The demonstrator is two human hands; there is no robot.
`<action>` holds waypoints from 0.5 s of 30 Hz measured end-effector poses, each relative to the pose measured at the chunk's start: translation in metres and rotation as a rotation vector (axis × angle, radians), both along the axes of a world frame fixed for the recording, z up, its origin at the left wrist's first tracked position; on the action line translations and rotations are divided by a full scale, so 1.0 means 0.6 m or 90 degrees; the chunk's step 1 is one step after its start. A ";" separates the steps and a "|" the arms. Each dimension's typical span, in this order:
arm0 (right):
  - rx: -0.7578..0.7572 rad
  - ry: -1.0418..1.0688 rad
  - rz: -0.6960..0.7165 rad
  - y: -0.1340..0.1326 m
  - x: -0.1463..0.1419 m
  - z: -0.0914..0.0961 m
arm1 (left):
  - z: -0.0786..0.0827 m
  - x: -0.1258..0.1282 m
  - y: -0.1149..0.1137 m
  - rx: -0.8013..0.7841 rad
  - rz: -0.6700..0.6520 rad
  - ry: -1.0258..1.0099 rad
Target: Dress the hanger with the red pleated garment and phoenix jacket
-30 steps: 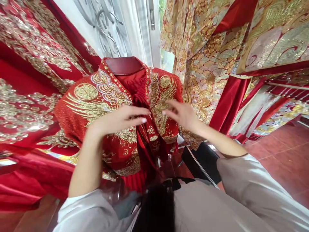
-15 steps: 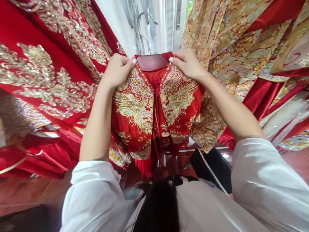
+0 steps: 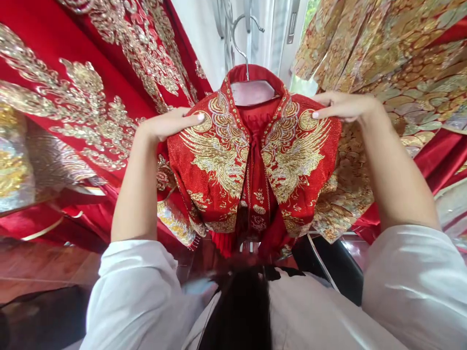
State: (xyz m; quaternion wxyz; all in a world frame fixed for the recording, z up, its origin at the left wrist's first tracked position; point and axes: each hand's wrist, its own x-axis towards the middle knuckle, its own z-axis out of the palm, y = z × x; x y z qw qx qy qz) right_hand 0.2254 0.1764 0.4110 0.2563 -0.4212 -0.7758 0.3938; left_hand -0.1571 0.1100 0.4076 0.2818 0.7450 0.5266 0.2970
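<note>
A red jacket (image 3: 222, 170) with gold wing-like embroidery hangs in front of me on a hanger (image 3: 245, 46). The metal hook rises out of the stand collar, and a pale panel of the hanger shows inside the neck. My left hand (image 3: 170, 124) grips the shoulder at the left, thumb on the front near a round gold emblem. At the opposite shoulder, my right hand (image 3: 345, 107) does the same. The fingers of both hands are largely hidden behind the cloth. Down the open front, a darker red inner layer and red ties are visible.
A red garment with silvery-gold beading (image 3: 87, 87) hangs close on the left. Gold-patterned garments (image 3: 394, 73) crowd the right side. Behind the hook stands a white door frame (image 3: 292, 29). A black flat-sided object (image 3: 332, 262) is low at the right, above the reddish floor (image 3: 44, 267).
Both hands have moved outward from the collar to the shoulders, spreading the jacket wider. The collar now stands up, and the hanger's hook shows clearly above it.
</note>
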 end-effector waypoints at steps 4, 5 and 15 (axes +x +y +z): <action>0.098 0.038 -0.050 -0.010 0.002 -0.040 | -0.040 0.012 -0.016 0.130 0.153 0.071; 0.169 0.031 -0.076 -0.015 -0.002 -0.047 | -0.048 0.026 -0.021 0.166 0.209 0.108; 0.613 -0.107 -0.514 -0.141 -0.118 -0.159 | -0.200 0.191 -0.090 0.191 0.391 0.279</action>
